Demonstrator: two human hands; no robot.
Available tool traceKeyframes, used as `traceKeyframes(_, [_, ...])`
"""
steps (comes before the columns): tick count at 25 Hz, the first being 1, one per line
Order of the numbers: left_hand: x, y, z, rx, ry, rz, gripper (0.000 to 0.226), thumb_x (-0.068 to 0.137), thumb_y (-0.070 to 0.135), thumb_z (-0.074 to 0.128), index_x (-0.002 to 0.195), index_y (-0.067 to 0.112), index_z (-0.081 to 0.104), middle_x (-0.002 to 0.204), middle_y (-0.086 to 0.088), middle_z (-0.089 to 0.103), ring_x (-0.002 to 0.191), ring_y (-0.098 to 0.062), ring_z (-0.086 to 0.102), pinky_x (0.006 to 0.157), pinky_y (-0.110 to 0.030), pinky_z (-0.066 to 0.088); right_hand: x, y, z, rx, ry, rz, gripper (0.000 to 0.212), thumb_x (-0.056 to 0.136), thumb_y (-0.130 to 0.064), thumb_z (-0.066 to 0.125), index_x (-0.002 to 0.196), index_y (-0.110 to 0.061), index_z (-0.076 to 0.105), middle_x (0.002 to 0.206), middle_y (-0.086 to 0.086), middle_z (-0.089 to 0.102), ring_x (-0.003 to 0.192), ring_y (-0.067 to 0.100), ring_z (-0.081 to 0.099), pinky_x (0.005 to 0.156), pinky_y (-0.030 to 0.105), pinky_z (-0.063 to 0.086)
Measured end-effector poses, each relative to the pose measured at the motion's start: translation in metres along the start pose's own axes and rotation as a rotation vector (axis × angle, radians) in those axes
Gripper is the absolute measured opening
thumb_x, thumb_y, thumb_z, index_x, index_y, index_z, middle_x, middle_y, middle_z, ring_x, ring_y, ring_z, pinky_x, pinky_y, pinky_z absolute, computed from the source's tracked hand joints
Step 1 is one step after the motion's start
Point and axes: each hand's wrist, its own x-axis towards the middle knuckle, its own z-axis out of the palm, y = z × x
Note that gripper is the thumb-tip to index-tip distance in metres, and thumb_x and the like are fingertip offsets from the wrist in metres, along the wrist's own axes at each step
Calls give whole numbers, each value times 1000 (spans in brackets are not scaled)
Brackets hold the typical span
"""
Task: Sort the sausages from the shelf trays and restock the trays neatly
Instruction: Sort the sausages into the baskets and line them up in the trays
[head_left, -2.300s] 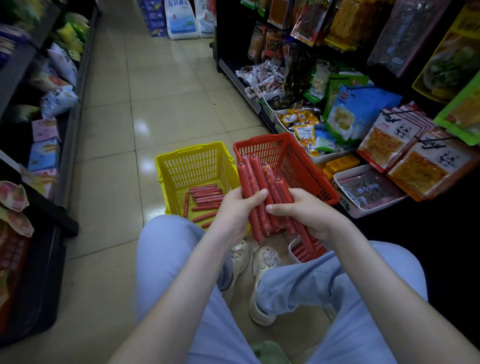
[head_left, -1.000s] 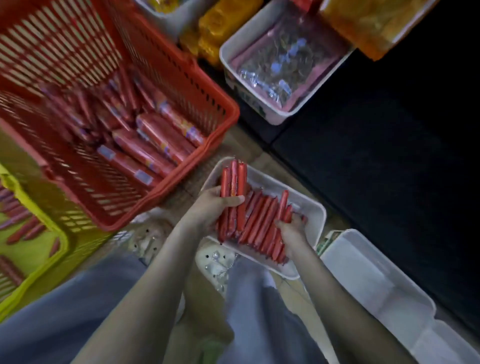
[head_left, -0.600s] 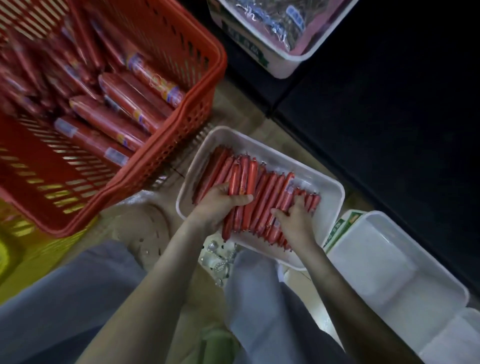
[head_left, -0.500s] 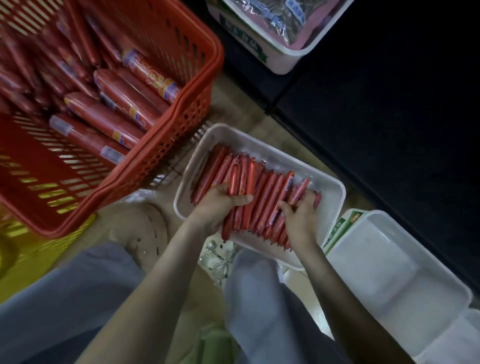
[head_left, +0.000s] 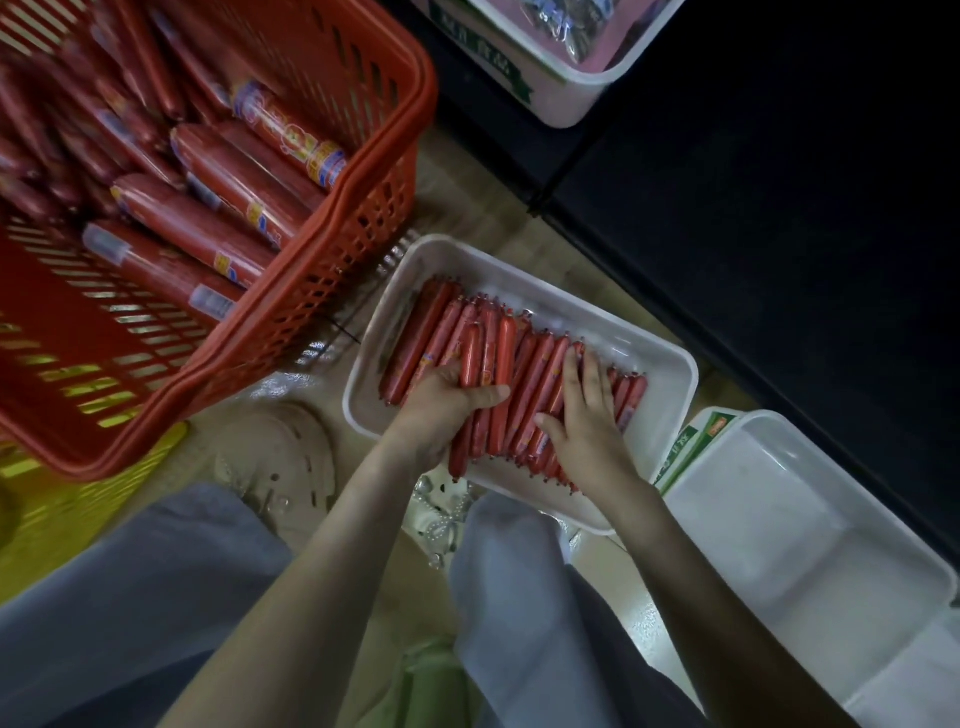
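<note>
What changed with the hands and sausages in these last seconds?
The bundle of thin red sausages came down from mid-air into the white plastic tray. The right hand let go and presses flat on them; the left hand still grips a few. The red plastic basket stays beside it.

One wide-angle head camera looks steeply down from close above the left hand (head_left: 447, 400) gripping sausages (head_left: 498, 374). The right hand (head_left: 587, 415) lies just right of that grip, and a red basket (head_left: 363, 249) fills the frame up-left of it.
</note>
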Motion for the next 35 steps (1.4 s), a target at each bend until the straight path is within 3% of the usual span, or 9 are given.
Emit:
traceKeyframes(3, [1,-4,10,9,-30,-16,16,84,-3,66,95,8,68,88,-10,72,81,-24,70,77,-34,58,-15,-9,8,262,26,-33,81,94,-42,53,152,-31,-3,160,-5,-11,144,4,-11,117,30,2])
traceKeyframes(6, [1,-8,26,-51,-123,-40,12,87,-2,63,94,7,67,81,-9,70,75,-20,67,77,-32,57,-21,-16,13,610,2,11,67,91,-40,57,149,-33,25,150,-4,38,135,8,39,112,35,35])
traceKeyframes(10, [5,-11,43,35,-133,-27,9,90,2,61,91,10,66,80,-9,68,71,-19,65,77,-34,56,-32,-11,9,559,265,148,50,90,-22,62,136,-24,45,122,1,61,109,17,60,95,38,50])
traceKeyframes(13, [12,-7,41,118,-46,-7,18,90,-3,57,83,13,63,74,-5,61,68,-14,60,69,-26,57,-33,3,5,447,395,260,50,91,-8,55,138,-12,37,124,8,57,109,25,59,94,36,47])
traceKeyframes(19, [16,-8,39,680,78,130,35,83,26,64,111,5,59,104,-19,66,99,-35,64,87,-37,52,-28,10,19,110,107,395,65,98,-22,39,152,-11,4,158,12,12,138,34,30,105,44,34])
traceKeyframes(23, [12,-10,41,931,133,281,36,92,10,52,127,4,44,123,-19,56,113,-35,54,88,-34,38,-30,0,11,114,310,160,62,96,-22,48,150,-16,20,151,12,28,139,30,29,109,45,34])
traceKeyframes(28, [12,-16,41,1075,130,358,38,92,10,55,125,0,40,128,-20,47,107,-37,56,82,-36,37,-8,-22,16,59,139,10,70,95,-21,48,151,-25,6,142,12,45,116,29,56,91,42,48])
traceKeyframes(31, [14,-14,34,1158,209,416,42,93,10,51,131,1,37,129,-19,45,106,-36,55,80,-35,37,-15,-23,14,92,186,47,82,90,-11,51,151,-30,0,132,13,52,96,30,63,71,30,42])
traceKeyframes(35, [18,-16,19,1300,334,582,46,88,2,56,133,1,44,121,-23,51,104,-39,55,84,-44,47,-28,3,11,52,297,290,88,93,-13,48,149,-31,-17,134,16,48,108,35,58,84,42,46])
